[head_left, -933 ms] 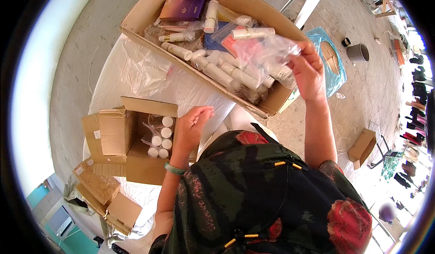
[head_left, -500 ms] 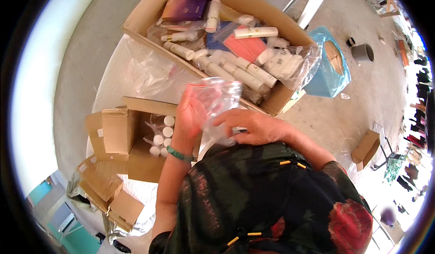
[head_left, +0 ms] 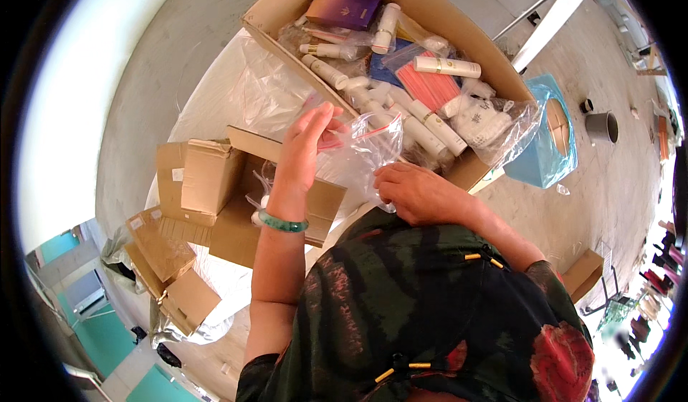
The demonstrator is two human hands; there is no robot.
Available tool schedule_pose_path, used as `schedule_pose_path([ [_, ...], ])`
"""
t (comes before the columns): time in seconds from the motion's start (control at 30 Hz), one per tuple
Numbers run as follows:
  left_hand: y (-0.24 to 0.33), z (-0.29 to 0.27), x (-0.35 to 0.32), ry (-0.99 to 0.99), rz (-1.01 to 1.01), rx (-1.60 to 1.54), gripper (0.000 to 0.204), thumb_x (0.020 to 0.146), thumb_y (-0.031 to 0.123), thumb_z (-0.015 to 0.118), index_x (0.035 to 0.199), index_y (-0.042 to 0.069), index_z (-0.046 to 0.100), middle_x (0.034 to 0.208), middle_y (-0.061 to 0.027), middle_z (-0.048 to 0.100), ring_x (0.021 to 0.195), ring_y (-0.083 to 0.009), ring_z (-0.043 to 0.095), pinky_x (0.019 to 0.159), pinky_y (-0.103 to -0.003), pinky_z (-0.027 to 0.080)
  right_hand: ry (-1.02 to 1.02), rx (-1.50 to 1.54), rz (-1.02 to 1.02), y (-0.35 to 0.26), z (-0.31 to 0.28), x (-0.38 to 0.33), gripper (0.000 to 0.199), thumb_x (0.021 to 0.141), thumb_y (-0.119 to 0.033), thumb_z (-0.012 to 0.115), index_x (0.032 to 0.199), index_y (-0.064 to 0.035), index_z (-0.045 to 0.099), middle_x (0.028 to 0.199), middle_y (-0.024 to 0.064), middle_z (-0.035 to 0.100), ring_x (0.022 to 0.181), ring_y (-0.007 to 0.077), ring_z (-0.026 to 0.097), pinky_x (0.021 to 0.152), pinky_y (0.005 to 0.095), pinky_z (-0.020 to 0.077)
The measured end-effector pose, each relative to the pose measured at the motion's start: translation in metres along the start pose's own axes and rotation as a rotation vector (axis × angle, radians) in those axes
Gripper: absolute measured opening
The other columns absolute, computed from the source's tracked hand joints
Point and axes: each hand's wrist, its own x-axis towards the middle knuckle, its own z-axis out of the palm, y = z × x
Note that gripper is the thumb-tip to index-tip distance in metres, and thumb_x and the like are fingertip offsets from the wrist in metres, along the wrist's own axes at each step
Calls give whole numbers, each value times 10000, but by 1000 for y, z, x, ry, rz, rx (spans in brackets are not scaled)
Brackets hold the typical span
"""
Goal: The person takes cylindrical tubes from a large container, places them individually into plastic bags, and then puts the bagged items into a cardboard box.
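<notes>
Between the two hands, just above the person's chest, hangs a clear plastic bag with a red zip strip along its top. The left hand is raised with its fingers nearly straight, pinching the bag's upper edge against the thumb; a green bangle circles that wrist. The right hand is curled palm down, gripping the bag's lower corner. Whether anything lies inside the bag cannot be made out through the creased film.

Behind the bag, a small open cardboard box sits on the table, which is covered with crinkled clear sheeting. The left forearm hides most of this box's inside; only a few white round caps peep out beside the wrist.

Farther back stands a large open carton packed with white tubes, a white bottle, a purple flat box, a pink packet and more bagged pieces, jumbled so that single items are hard to separate. A blue bag rests against its right side.

Folded cartons lie stacked on the floor at lower left, and a grey bucket stands well apart at right.
</notes>
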Motion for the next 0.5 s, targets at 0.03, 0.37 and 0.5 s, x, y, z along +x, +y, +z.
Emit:
schedule_pose_path([
  [0.03, 7, -2, 0, -23, -33, 50, 398, 908, 408, 514, 1034, 42, 609, 821, -33, 612, 714, -83, 545, 654, -223, 434, 13, -16, -20, 0, -1, 1, 163, 660, 6, 539, 822, -4, 526, 1017, 149, 550, 1070, 326, 500, 934, 400, 408],
  [0.37, 2, -11, -5, -46, 23, 349, 180, 838, 186, 638, 869, 8, 648, 657, 27, 541, 562, -44, 448, 514, -194, 375, 57, -45, 42, -9, -19, 3, 198, 696, 7, 559, 890, -32, 547, 1053, 136, 560, 1089, 322, 501, 953, 403, 399],
  [0.5, 8, -3, -23, 38, 193, 534, 163, 851, 164, 619, 879, 5, 639, 671, 4, 566, 567, -44, 470, 496, -209, 392, 254, 37, 154, -36, -44, 10, 195, 763, -43, 588, 955, -64, 563, 976, 132, 594, 920, 317, 578, 817, 399, 473],
])
